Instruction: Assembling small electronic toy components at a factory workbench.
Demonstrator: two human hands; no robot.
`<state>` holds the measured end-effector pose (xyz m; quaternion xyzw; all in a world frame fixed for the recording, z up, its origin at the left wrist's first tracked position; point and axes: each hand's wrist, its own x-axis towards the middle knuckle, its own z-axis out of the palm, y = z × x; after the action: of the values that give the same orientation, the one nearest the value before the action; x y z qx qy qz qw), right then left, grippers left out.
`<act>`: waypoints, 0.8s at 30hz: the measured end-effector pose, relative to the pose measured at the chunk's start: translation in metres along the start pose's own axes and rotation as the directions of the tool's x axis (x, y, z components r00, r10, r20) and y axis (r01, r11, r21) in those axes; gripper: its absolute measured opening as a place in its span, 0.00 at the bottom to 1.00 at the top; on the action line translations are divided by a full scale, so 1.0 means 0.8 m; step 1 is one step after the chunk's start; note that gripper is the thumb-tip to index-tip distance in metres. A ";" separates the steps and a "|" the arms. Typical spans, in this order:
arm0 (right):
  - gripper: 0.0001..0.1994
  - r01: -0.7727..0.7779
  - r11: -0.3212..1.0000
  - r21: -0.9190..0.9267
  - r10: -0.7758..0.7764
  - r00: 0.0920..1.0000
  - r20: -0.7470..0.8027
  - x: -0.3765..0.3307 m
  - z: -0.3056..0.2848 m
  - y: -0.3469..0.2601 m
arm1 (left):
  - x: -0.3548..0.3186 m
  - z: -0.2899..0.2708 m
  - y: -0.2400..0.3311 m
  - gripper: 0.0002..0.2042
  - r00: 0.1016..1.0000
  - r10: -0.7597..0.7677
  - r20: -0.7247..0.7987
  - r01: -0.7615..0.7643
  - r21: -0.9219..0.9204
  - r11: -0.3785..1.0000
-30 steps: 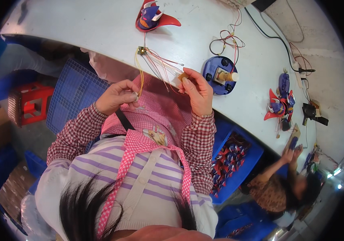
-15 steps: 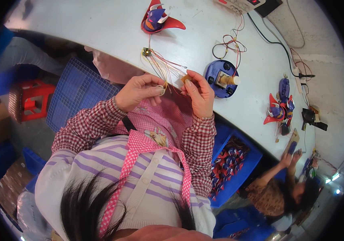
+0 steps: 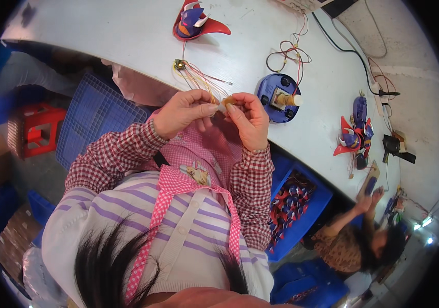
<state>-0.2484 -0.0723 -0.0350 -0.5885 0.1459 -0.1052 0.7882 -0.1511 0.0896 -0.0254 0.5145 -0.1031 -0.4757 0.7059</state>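
Over the table's near edge, my two hands meet at the fingertips. My right hand (image 3: 249, 119) pinches a small yellow-brown piece (image 3: 228, 101) between thumb and fingers. My left hand (image 3: 186, 114) is closed beside it on thin wires (image 3: 208, 82), their tips hidden by the fingers. These wires run to a small circuit board (image 3: 180, 65) on the table. From the board a wire leads up to a red and purple toy part with silver horns (image 3: 191, 23). Right of my right hand lies a round blue base (image 3: 279, 97) with black feet and a brass-coloured fitting in its middle.
Looped wires (image 3: 288, 56) link the base toward a boxy device (image 3: 301, 4) at the far edge. More toy parts (image 3: 353, 136) lie to the right. A blue crate (image 3: 301, 205) full of parts stands below the table. A co-worker (image 3: 347, 236) sits farther right. A red stool (image 3: 37, 128) is at left.
My left hand has moved right, so its fingertips now meet those of my right hand at the small piece. The whole view has shifted slightly.
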 end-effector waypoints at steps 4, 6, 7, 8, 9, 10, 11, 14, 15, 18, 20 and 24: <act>0.13 -0.028 0.999 -0.047 0.031 0.997 0.072 -0.004 0.007 -0.007 | 0.004 0.002 0.003 0.07 1.000 -0.018 -0.007 0.018 0.050 0.999; 0.13 0.034 0.994 -0.102 -0.026 0.997 0.076 -0.004 0.008 -0.006 | 0.006 0.004 0.003 0.07 1.000 -0.013 -0.020 0.014 0.057 0.998; 0.12 0.096 0.983 -0.157 -0.084 0.993 0.085 -0.003 0.008 -0.006 | 0.007 0.005 0.002 0.07 0.999 -0.007 -0.032 0.009 0.065 0.998; 0.11 0.158 0.964 -0.212 -0.140 0.985 0.096 -0.003 0.008 -0.005 | 0.008 0.006 0.001 0.07 0.999 -0.001 -0.044 0.005 0.073 0.997; 0.10 0.219 0.939 -0.264 -0.196 0.974 0.111 -0.003 0.007 -0.005 | 0.008 0.007 0.001 0.07 0.998 0.005 -0.056 0.000 0.081 0.997; 0.10 0.216 0.940 -0.264 -0.193 0.975 0.111 -0.004 0.007 -0.005 | 0.008 0.007 0.000 0.07 0.998 0.003 -0.057 0.002 0.079 0.997; 0.10 0.232 0.918 -0.322 -0.217 0.973 0.081 -0.008 0.007 -0.006 | 0.008 0.007 0.001 0.07 0.997 0.004 -0.074 0.002 0.078 0.997; 0.09 0.260 0.831 -0.492 -0.297 0.955 0.004 -0.018 0.008 -0.011 | 0.007 0.008 0.002 0.08 0.992 0.008 -0.125 0.001 0.074 0.997; 0.09 0.257 0.831 -0.494 -0.294 0.956 0.002 -0.020 0.009 -0.013 | 0.007 0.009 0.002 0.08 0.992 0.005 -0.124 0.004 0.072 0.997; 0.09 0.321 0.717 -0.619 -0.366 0.929 0.058 -0.023 0.019 -0.019 | 0.006 0.011 0.004 0.08 0.991 0.005 -0.131 0.005 0.077 0.997; 0.09 0.340 0.673 -0.657 -0.387 0.919 0.078 -0.025 0.023 -0.018 | 0.005 0.013 0.004 0.08 0.991 0.004 -0.132 0.006 0.079 0.997; 0.10 0.349 0.648 -0.677 -0.424 0.904 0.060 -0.023 0.026 -0.010 | 0.003 0.015 -0.001 0.06 0.990 0.040 -0.134 -0.025 0.110 0.994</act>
<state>-0.2582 -0.0496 -0.0195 -0.8439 0.0857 -0.2412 0.4715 -0.1578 0.0798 -0.0214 0.5815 -0.0887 -0.4218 0.6900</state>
